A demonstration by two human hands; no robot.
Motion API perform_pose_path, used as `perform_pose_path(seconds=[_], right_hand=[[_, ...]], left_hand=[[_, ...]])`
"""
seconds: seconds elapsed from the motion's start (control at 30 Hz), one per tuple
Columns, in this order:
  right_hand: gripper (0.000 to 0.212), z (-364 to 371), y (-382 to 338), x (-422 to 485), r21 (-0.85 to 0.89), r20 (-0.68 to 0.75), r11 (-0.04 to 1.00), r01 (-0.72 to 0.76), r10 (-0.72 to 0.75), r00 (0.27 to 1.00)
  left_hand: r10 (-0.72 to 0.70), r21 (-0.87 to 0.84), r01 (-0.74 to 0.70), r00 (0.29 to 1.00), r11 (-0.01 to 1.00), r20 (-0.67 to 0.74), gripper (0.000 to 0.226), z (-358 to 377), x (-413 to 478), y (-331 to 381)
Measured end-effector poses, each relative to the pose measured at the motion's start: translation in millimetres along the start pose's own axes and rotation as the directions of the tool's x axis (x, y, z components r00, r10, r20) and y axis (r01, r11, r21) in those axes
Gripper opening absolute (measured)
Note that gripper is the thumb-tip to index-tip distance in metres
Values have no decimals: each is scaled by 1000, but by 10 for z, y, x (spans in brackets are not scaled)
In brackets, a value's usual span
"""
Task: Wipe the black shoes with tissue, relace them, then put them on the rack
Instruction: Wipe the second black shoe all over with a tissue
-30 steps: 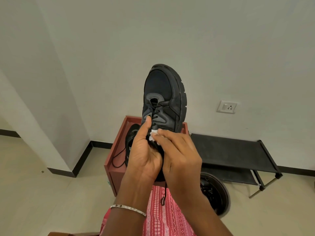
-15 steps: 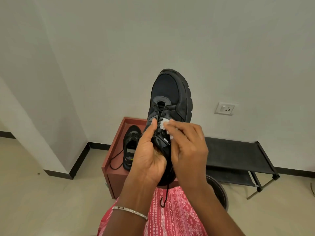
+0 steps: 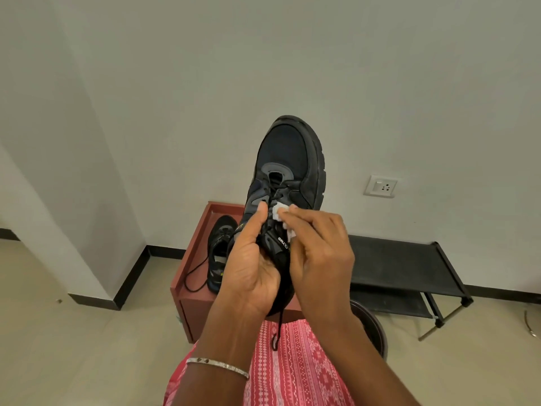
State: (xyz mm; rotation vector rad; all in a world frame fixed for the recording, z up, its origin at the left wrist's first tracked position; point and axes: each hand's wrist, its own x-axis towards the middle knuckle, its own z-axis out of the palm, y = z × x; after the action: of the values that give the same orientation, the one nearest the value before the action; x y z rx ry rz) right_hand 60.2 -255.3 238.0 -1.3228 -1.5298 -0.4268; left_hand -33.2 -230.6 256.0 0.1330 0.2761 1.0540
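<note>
A black shoe (image 3: 292,159) is held up in front of me, toe pointing away and upward. My left hand (image 3: 251,268) grips it around the heel and collar, thumb lying along the lace area. My right hand (image 3: 319,253) pinches a small white tissue (image 3: 279,210) and presses it against the tongue and laces. One loose lace end (image 3: 278,329) dangles below the shoe. The second black shoe (image 3: 219,253) lies on the red-brown stool (image 3: 193,288), its lace trailing to the left. The black shoe rack (image 3: 398,262) stands against the wall on the right.
A dark round basin (image 3: 371,326) sits on the floor below the rack. A wall socket (image 3: 380,186) is above the rack. A wall corner juts out at the left. My lap in red patterned cloth (image 3: 292,370) fills the bottom centre.
The shoe and both hands shifted slightly right in view. My right hand has moved the tissue up the tongue toward the laces.
</note>
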Motion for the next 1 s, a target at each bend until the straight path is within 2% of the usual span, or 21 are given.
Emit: perform_pose_path(seconds=[0.1, 0.23, 0.37, 0.47, 0.77, 0.87, 1.0], right_hand=[[28, -42, -124, -296, 92, 58, 995, -32, 27, 998], [22, -47, -153, -453, 107, 54, 994, -2, -4, 999], [26, 34, 28, -76, 2, 5, 1000, 5, -5, 1000], [28, 60, 102, 89, -13, -49, 1000, -19, 18, 999], [34, -16, -144, -576, 107, 47, 993, -58, 53, 997], [28, 13, -60, -415, 99, 46, 994, -53, 49, 998], [32, 81, 105, -22, 76, -2, 993, -93, 93, 996]], left_hand=[[19, 42, -18, 1000, 999, -16, 40, -39, 29, 93], [38, 46, -35, 998, 998, -57, 41, -31, 31, 143], [0, -3, 0, 1000, 1000, -27, 38, 14, -34, 51], [-45, -45, 46, 999, 998, 12, 40, 27, -83, 11], [43, -1, -43, 997, 999, -60, 41, -98, 80, 246], [40, -10, -41, 998, 999, -52, 40, -68, 61, 219], [-19, -48, 18, 1000, 999, -20, 42, -20, -1, 114]])
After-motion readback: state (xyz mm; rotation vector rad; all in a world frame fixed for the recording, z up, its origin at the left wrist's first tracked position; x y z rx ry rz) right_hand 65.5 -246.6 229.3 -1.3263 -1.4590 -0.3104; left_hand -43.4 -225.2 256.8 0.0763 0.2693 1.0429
